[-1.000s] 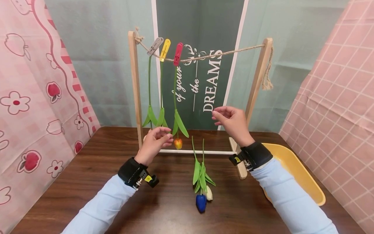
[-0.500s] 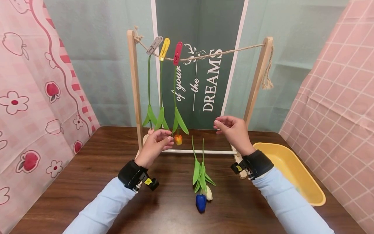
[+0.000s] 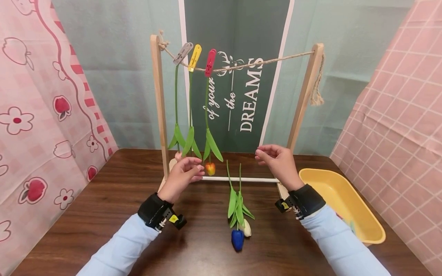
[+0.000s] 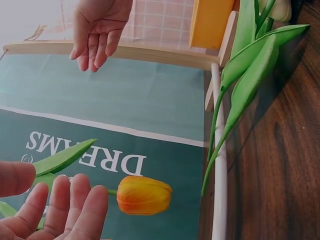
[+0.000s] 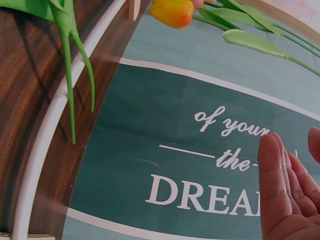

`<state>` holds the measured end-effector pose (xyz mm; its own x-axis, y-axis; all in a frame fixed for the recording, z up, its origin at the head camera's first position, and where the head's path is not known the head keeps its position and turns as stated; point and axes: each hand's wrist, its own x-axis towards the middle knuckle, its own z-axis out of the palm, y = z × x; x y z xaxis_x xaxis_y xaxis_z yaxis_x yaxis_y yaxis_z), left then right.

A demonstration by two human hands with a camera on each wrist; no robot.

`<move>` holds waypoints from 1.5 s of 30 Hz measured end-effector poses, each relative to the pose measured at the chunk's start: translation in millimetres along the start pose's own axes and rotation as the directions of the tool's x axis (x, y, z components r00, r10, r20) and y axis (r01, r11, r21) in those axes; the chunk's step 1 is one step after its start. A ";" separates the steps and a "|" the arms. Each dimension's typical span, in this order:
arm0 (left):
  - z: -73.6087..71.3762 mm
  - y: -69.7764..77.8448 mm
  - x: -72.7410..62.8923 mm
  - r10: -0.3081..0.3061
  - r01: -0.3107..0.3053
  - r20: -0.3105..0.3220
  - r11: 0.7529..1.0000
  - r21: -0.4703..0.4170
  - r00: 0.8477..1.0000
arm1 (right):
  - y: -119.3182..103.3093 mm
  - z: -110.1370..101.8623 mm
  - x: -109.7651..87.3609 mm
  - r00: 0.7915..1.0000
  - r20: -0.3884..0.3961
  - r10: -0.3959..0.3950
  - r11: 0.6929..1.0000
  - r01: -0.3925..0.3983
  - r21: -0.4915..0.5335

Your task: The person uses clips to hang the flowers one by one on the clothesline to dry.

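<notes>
Three artificial tulips hang head-down from a rope (image 3: 276, 60), held by a grey clothespin (image 3: 183, 53), a yellow clothespin (image 3: 195, 58) and a red clothespin (image 3: 210, 62). The orange-yellow tulip (image 3: 210, 168) under the red one hangs beside my left hand (image 3: 182, 175), which is relaxed and holds nothing. The left hand partly hides the other two blooms. My right hand (image 3: 279, 163), fingers loosely bent and holding nothing, hovers before the right post. On the table between the forearms lie a blue tulip (image 3: 237, 240) and a white tulip (image 3: 246, 228), their stems crossing the white rod (image 3: 255, 179).
A wooden frame, with a left post (image 3: 159, 103) and a right post (image 3: 305, 96), carries the rope. At the right, behind the right forearm, stands a yellow tray (image 3: 340, 184) with small coloured items partly visible. Curtains (image 3: 390, 96) border the brown table (image 3: 114, 184).
My right hand has lowered and shifted slightly right. The left hand has sunk a little, still beside the orange-yellow tulip, which has swayed slightly. More of the tray shows.
</notes>
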<state>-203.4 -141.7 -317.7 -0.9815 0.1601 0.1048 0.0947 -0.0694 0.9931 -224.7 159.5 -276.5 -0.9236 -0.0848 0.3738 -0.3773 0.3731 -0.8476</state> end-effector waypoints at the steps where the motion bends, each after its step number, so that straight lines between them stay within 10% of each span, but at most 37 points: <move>1: 0.2 -1.1 -0.4 0.001 -0.001 0.002 1.000 -0.004 1.000 | 1.2 -0.2 -1.0 1.000 0.004 0.005 1.000 -0.005 -0.005; 45: 12.8 -36.0 -12.0 -0.073 0.070 0.103 0.997 0.033 0.992 | 35.5 -10.6 -35.2 0.994 0.036 0.106 0.994 -0.105 -0.040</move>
<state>-192.9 -128.5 -354.0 -0.9635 0.2651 0.0374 0.0317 -0.0257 0.9992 -204.8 185.5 -315.8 -0.9604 -0.0776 0.2678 -0.2752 0.4165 -0.8665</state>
